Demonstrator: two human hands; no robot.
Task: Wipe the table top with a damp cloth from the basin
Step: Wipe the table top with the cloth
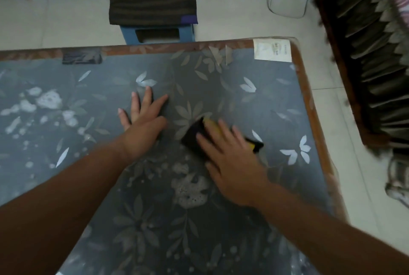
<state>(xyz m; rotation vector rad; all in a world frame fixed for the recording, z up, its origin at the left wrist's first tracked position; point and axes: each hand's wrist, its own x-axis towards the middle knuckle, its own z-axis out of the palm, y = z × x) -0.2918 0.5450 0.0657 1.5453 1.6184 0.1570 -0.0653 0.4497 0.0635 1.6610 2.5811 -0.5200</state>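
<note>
Sticker on table: print seemingly illegible

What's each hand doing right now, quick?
Left hand: open, flat on the table top, fingers spread, holding nothing.
Right hand: open, straight fingers pressing the black-and-yellow cloth onto the table top.

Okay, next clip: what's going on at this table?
A person is wiping the floral table top by hand. The right hand presses flat on a black and yellow cloth toward the table's right side. The left hand rests flat on the surface beside it, fingers spread. Foamy white patches sit nearer the person and further left, so the wipe looks unfinished. No basin is in view.
</note>
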